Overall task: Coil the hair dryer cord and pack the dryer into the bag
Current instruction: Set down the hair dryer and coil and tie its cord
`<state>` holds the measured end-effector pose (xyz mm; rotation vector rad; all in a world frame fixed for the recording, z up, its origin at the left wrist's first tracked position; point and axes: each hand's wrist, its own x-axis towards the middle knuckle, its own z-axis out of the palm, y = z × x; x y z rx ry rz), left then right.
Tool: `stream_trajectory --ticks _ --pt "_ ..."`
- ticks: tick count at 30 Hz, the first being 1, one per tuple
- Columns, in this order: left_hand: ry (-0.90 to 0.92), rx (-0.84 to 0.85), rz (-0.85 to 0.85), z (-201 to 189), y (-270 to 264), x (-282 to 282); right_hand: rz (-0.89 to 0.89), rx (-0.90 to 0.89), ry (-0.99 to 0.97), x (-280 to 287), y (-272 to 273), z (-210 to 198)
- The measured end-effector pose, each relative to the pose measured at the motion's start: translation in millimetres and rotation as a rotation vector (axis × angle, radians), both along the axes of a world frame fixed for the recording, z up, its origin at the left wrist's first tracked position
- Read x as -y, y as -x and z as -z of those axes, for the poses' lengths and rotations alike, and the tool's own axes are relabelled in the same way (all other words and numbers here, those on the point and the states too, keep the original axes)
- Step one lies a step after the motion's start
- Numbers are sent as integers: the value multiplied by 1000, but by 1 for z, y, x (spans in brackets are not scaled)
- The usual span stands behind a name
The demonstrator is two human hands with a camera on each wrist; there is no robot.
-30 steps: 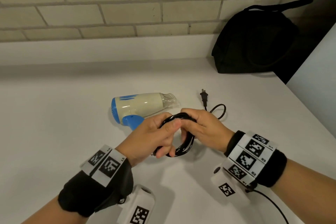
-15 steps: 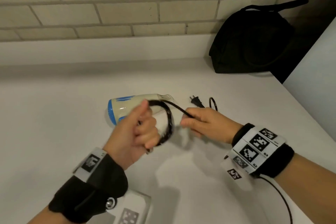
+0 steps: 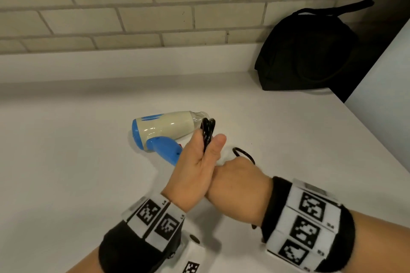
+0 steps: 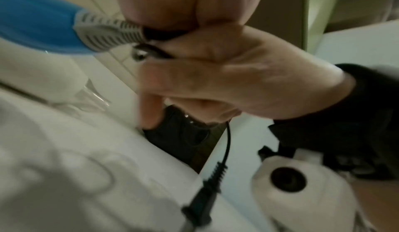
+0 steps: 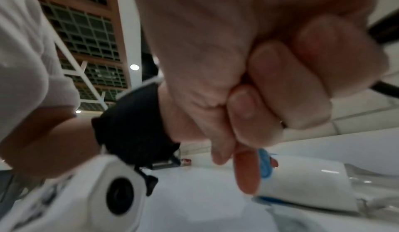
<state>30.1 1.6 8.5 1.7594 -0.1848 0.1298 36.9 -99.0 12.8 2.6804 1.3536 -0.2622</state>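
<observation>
Nearest, the two wrists carry black bands with white marker blocks, and the hands meet just above the white counter (image 3: 66, 162). The left hand (image 3: 197, 168) stands with its thumb up and its fingers curled round a bundle of black cord (image 3: 207, 132), whose loops stick out above the fist. The right hand (image 3: 239, 186) presses against the heel of the left; from the head view its fingers are hidden, but the left wrist view shows them bent around a strand of the cord, with the plug (image 4: 202, 199) hanging below on a short free length. A further loop of cord arches up just beyond the right hand's knuckles.

Just behind the hands the hair dryer (image 3: 166, 131) lies on its side on the counter, its cream body ending in a clear nozzle that points right, its blue rear cap to the left and its blue handle angled toward the person. The left hand partly covers the end of the handle.

Farther back and well to the right, the black bag (image 3: 310, 51) leans in the corner against the pale brick wall (image 3: 133, 6), its strap lying along the top.
</observation>
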Motion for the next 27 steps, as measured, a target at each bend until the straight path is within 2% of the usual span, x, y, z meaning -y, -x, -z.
stream_trajectory --ticks 2,5,8,10,15,18,20,22,25,27 --pt "-59 10 55 8 0 -7 -52 59 -61 9 0 -9" --pt "-210 33 107 14 4 -13 -22 0 -128 20 -3 -20" --pt "-232 1 184 16 8 -16 -21 -31 -193 28 -5 -32" --pt "-233 -80 245 15 10 -20 10 -31 -287 34 -7 -41" --pt "-145 -253 353 13 11 -28 74 23 -351 47 -26 -43" --pt "15 -308 343 6 8 -34 56 162 -370 52 -40 -31" --pt "133 -303 324 0 7 -41 81 264 -292 54 -50 -21" --pt "241 -292 276 -6 8 -52 237 245 -359 67 -64 -10" --pt "321 -262 206 -10 11 -69 636 -45 -544 95 -78 4" --pt "389 -276 149 -9 14 -74 741 -181 -642 105 -80 7"
